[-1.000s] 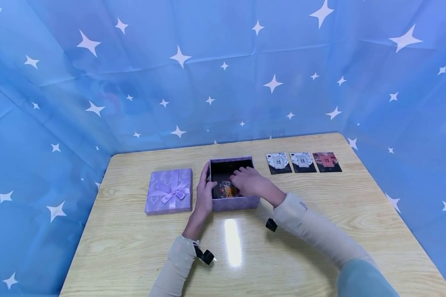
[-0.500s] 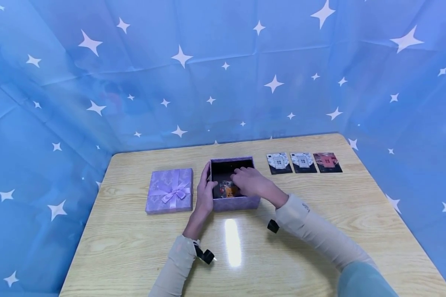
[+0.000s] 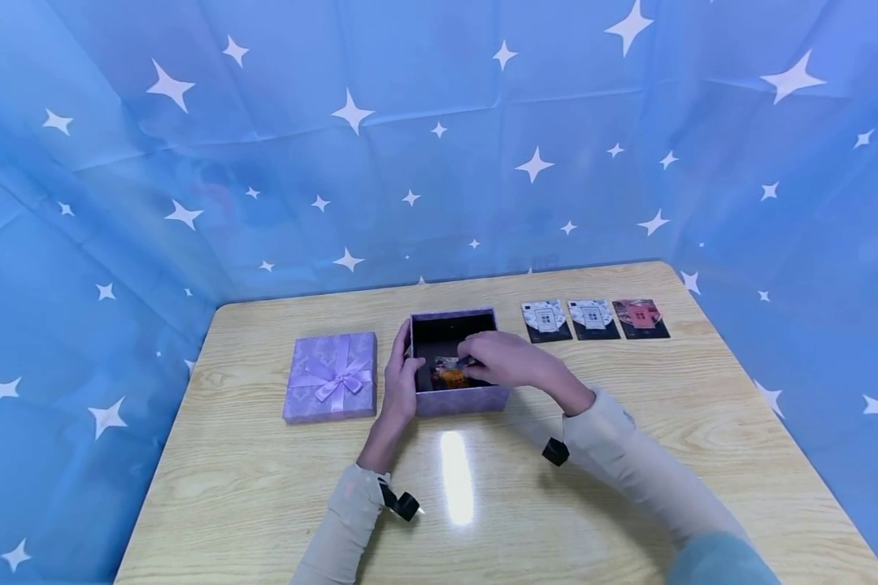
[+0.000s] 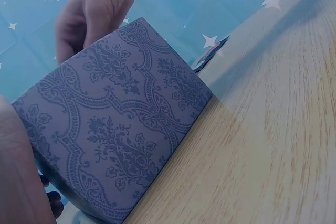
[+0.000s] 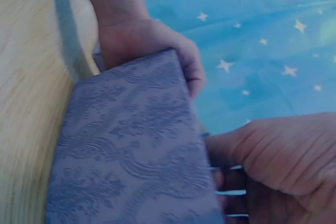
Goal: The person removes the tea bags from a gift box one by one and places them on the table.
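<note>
I'm reading clock directions off the head view, centred on the purple box (image 3: 461,401), with 12 pointing at the blue star curtain (image 3: 410,154). The box is standing open-topped on the bench (image 3: 256,487).

Left hand (image 3: 401,383) is gripping the 9 o'clock wall: fingers lying along the outside, thumb hooking over the rim, wall sitting between them.

Right hand (image 3: 508,360) is coming over the 3 o'clock wall, fingers bent, tips hanging inside the box. Something dark is showing at those tips; I'm not able to tell whether they're pinching it or how wide the gap is.

The orange-and-dark packet (image 3: 449,377) is lying inside the box, toward 6 o'clock. From the right fingertips it's sitting just beside, at 8 o'clock; whether they're touching it, I can't tell. From the left thumb it's sitting apart, between 3 and 4. Both wrist views are showing only outer walls, hiding the inside.

The lid (image 3: 309,361) with its lilac bow (image 3: 340,382) is lying at 9 o'clock, near the left hand. A white-and-black card (image 3: 546,321), a second like it (image 3: 593,319) and a red-and-black card (image 3: 641,318) are lying in a row between 2 and 3.
</note>
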